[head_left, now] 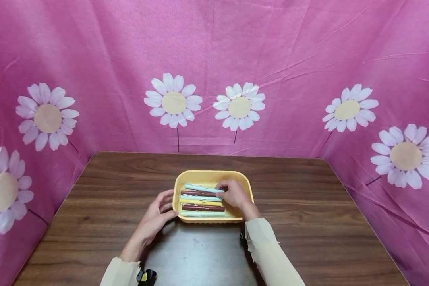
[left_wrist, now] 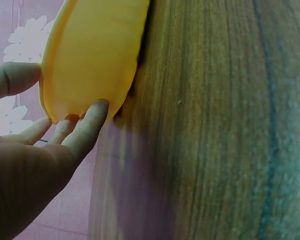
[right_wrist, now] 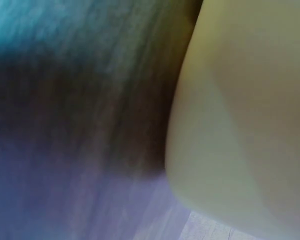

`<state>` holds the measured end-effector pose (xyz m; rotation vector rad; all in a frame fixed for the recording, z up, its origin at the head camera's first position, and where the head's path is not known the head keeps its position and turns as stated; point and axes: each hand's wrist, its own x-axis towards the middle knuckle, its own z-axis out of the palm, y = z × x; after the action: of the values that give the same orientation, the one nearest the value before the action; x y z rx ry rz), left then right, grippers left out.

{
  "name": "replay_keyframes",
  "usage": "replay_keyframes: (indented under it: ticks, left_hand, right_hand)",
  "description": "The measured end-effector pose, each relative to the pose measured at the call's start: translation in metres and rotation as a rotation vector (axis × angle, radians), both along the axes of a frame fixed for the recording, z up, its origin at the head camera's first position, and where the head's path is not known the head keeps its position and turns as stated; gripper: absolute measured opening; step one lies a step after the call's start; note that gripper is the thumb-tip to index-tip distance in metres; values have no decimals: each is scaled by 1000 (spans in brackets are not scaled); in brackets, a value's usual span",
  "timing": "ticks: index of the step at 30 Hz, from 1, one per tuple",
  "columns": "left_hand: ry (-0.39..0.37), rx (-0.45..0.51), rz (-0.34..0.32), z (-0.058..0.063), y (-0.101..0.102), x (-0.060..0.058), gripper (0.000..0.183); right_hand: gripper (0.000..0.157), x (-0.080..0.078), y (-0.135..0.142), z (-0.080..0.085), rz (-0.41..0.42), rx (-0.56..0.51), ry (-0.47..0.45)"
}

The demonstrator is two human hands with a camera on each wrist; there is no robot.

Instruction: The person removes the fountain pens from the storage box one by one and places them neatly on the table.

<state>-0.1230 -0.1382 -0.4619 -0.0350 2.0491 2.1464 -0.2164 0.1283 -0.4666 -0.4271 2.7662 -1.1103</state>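
Note:
A yellow plastic tray (head_left: 236, 219) stands on the table with several capped pens lying side by side in it. My left hand (head_left: 153, 216) touches the tray's left end, thumb at the near corner and fingers along the side. In the left wrist view, the fairly straight fingers (left_wrist: 92, 122) lie against the tray wall (left_wrist: 97, 50). Reaching over the tray's right part, my right hand (head_left: 236, 196) pinches the right end of the farthest pen, a light blue one (head_left: 200, 187). Nearer lie a dark maroon pen (head_left: 196, 193), a yellow pen (head_left: 200, 203) and a mint pen (head_left: 201, 213).
The brown wood-grain table (head_left: 300, 214) extends on all sides of the tray. A pink cloth (head_left: 207, 47) printed with white daisies hangs behind and at both sides. A pale sleeve (right_wrist: 240, 125) fills much of the right wrist view and hides the right hand there.

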Motion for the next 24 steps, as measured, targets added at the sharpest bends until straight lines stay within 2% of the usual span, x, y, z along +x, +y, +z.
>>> replay_keyframes:
  ticks: [11, 16, 24]
  left_hand:
    - [-30, -1, 24, 1, 1, 1, 66]
    - [-23, 9, 23, 2, 1, 0, 66]
    - [-27, -12, 25, 3, 2, 0, 66]
  right_hand:
    - [10, 1, 0, 3, -143, -43, 114]
    - [10, 1, 2, 8, -160, -72, 120]
    - [10, 3, 4, 22, -171, -50, 135]
